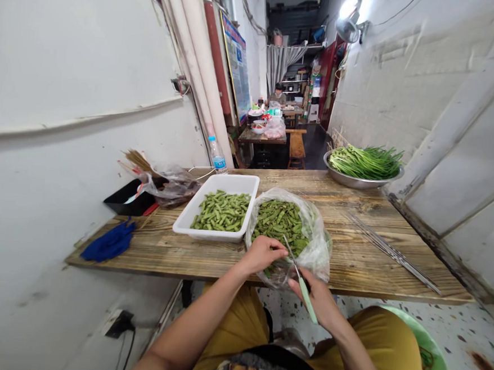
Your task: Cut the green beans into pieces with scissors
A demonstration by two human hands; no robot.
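Note:
My right hand (pixel 319 296) is closed around scissors (pixel 307 302) with a pale green handle, their metal blades pointing up and left. Close to the blade tips, my left hand (pixel 263 254) has its thumb and fingers pinched together; whatever is between them is too small to make out. Both hands are over the near edge of a clear plastic bag (pixel 318 235) full of green bean pods (pixel 281 218). Left of the bag, a white plastic tub (pixel 179 223) holds more green pods (pixel 223 210).
A metal bowl (pixel 359 181) of long green stalks (pixel 365 162) stands at the back right, with metal skewers (pixel 394 254) nearer. Leftward are a water bottle (pixel 218 157), a black box (pixel 127 202) and a blue cloth (pixel 110 243). A green basin (pixel 436 356) is on the floor. Another person (pixel 277 95) sits far back.

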